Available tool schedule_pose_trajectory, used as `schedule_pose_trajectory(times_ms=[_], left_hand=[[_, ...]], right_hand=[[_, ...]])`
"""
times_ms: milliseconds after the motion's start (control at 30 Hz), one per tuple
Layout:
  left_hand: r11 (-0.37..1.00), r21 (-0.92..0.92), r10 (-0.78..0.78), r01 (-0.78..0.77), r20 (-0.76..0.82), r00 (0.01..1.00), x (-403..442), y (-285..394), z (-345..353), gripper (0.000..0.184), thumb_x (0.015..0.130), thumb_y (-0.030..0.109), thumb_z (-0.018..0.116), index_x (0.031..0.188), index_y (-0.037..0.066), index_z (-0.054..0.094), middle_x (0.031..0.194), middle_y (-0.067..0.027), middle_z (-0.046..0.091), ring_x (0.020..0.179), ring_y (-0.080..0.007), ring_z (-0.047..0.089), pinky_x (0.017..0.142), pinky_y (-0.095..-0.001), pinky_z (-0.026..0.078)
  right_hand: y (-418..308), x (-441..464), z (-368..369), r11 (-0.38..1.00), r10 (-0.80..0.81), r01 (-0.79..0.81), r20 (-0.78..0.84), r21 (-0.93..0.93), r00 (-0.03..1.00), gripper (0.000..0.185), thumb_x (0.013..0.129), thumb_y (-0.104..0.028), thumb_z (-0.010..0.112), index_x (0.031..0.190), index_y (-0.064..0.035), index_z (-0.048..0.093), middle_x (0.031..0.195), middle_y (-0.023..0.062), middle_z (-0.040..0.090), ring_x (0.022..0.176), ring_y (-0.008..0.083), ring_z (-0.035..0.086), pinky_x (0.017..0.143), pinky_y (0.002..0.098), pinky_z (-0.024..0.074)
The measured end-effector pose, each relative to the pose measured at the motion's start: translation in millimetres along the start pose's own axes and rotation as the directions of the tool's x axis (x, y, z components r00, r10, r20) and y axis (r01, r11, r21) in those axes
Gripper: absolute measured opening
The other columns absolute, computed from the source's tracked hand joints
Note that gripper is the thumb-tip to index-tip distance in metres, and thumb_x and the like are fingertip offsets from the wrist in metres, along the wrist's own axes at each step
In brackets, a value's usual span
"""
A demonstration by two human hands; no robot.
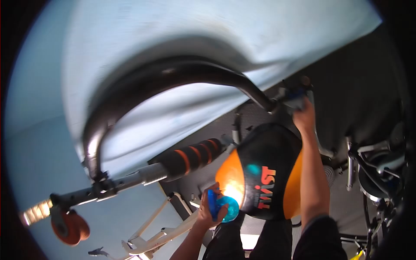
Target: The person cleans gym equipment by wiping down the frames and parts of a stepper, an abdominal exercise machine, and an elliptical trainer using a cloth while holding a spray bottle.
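My left hand (205,211) is closed around a spray bottle (229,209) with a blue trigger head and a see-through teal body, low in the view beside the seat. The black and orange padded seat (260,173), printed "TWIST", lies between my arms. Farther up, my right hand (305,116) reaches to the machine's metal joint near the end of the curved black bar (169,71). Its fingers look closed around a blurred blue-grey thing (297,100), perhaps a cloth; its kind is not clear.
A foam roller (190,159) with orange stripes sits on a metal bar left of the seat. An orange wheel (70,226) hangs at lower left. Exercise bikes (377,173) stand on the right, a white frame (160,238) below left, and a pale blue wall (277,26) rises behind.
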State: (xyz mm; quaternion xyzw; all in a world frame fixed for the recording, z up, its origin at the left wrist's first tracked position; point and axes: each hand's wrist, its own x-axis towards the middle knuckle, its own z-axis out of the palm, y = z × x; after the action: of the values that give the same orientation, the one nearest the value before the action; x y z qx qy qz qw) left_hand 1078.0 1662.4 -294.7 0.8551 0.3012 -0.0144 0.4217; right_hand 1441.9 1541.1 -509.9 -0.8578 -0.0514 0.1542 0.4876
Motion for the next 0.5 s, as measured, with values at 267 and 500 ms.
schedule_pose_trajectory(times_ms=[267, 500], left_hand=[[0.993, -0.016, -0.116, 0.115, -0.113, 0.987, -46.9, -21.3, -72.9, 0.062, 0.078, 0.011, 0.074, 0.129, 0.0, 0.04, 0.126, -0.0211, 0.052, 0.11, -0.0284, 0.057, 0.088, -0.0384, 0.054], [0.974, 0.115, 0.227, -0.196, -0.463, 0.857, -99.8, -85.4, -165.1, 0.087, 0.077, 0.007, 0.075, 0.15, 0.013, 0.027, 0.149, -0.0203, 0.027, 0.115, -0.0261, 0.051, 0.09, -0.0386, 0.053]], right_hand=[[-77.0, -208.9, -61.0, 0.741, 0.265, -0.462, 0.421, 0.487, 0.868, 0.043, 0.081, 0.0, 0.062, 0.123, -0.0005, 0.052, 0.114, 0.0095, 0.059, 0.108, 0.0195, 0.059, 0.096, 0.0325, 0.046], [-258.3, -323.8, -1.0, 0.655, -0.346, -0.405, 0.73, 0.638, 0.589, 0.013, 0.09, -0.003, 0.063, 0.102, -0.0032, 0.059, 0.089, 0.002, 0.062, 0.074, 0.0109, 0.06, 0.066, 0.0282, 0.0486]])
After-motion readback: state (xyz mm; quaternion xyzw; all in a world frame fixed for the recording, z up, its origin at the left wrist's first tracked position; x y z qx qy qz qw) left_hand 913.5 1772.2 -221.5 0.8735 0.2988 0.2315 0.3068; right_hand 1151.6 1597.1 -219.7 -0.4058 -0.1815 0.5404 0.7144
